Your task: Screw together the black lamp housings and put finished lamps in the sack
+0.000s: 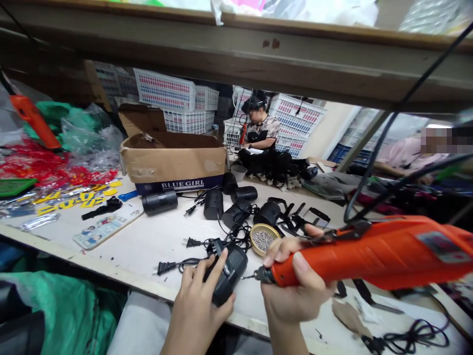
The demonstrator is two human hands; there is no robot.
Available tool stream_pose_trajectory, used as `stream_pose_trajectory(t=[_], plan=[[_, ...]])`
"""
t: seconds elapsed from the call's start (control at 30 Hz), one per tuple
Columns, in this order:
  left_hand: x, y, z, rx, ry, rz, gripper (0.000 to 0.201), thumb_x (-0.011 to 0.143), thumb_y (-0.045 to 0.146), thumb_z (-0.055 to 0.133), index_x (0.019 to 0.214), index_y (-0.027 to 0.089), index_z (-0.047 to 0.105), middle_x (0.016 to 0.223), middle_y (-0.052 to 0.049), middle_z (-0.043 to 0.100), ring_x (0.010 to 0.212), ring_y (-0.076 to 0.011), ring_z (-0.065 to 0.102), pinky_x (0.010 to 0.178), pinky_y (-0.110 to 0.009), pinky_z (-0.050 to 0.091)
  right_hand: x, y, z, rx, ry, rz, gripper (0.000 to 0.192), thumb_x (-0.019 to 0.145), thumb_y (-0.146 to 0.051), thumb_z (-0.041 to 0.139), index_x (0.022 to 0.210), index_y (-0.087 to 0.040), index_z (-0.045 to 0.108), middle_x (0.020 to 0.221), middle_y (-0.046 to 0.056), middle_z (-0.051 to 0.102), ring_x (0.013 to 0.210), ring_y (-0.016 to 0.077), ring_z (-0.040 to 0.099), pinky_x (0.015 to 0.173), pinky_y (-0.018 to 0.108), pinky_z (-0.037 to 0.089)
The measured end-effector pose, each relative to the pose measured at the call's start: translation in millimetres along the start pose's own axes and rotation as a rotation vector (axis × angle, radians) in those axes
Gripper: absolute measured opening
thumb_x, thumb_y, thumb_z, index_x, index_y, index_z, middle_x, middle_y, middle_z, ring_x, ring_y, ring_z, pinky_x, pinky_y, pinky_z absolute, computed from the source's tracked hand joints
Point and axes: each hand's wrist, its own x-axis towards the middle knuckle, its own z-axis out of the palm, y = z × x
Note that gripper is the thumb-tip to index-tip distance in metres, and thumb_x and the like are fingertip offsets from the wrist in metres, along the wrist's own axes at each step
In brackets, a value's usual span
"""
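- Orange plastic electric screwdriver (369,254), gripped by the right hand (295,286), its tip at the black device (229,271).
- Left hand (197,305) clasps that device at the table edge (121,276).
- Cardboard box (173,160) reads "BLUE GIRL".
- Round brass-coloured tin (263,239) holds screws.

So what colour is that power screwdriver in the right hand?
Bright orange: the long plastic power screwdriver shows plainly in the head view, its dark tip towards the black part.

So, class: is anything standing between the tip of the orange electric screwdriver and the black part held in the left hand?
Nothing visible: the orange screwdriver tip points straight at the black part across a short bare gap.
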Motion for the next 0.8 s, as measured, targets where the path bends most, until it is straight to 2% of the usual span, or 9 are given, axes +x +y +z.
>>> stream_pose_trajectory(t=[0.3, 0.57, 0.8], plan=[[-4.7, -3.7, 3.2, -0.075, -0.007, -0.03, 0.084, 0.086, 0.029, 0.073, 0.159, 0.043, 0.033, 0.13, -0.005, 0.062, 0.101, -0.0273, 0.055, 0.089, -0.042, 0.062, -10.1, 38.5, 4.6, -0.005, -0.044, 0.081, 0.026, 0.085, -0.021, 0.069, 0.11, -0.017, 0.066, 0.066, -0.004, 0.057, 0.044, 0.0126, 0.052, 0.045, 0.023, 0.043], [-2.5, -0.9, -0.3, -0.078, 0.001, -0.026, 0.084, 0.084, 0.026, 0.074, 0.158, 0.039, 0.037, 0.128, -0.005, 0.064, 0.102, -0.0276, 0.056, 0.088, -0.041, 0.061, -14.9, 44.9, 3.1, -0.002, -0.127, 0.128, 0.031, 0.087, -0.024, 0.07, 0.117, -0.017, 0.065, 0.065, -0.004, 0.056, 0.045, 0.0133, 0.052, 0.044, 0.023, 0.042], [-2.6, 3.6, 0.9, -0.073, 0.009, -0.03, 0.079, 0.083, 0.024, 0.074, 0.155, 0.037, 0.043, 0.129, -0.005, 0.063, 0.101, -0.0268, 0.054, 0.087, -0.039, 0.062, -17.9, 46.0, 0.3, -0.04, -0.189, 0.168, 0.029, 0.091, -0.024, 0.069, 0.118, -0.019, 0.063, 0.067, -0.004, 0.056, 0.048, 0.0135, 0.053, 0.047, 0.024, 0.044]])
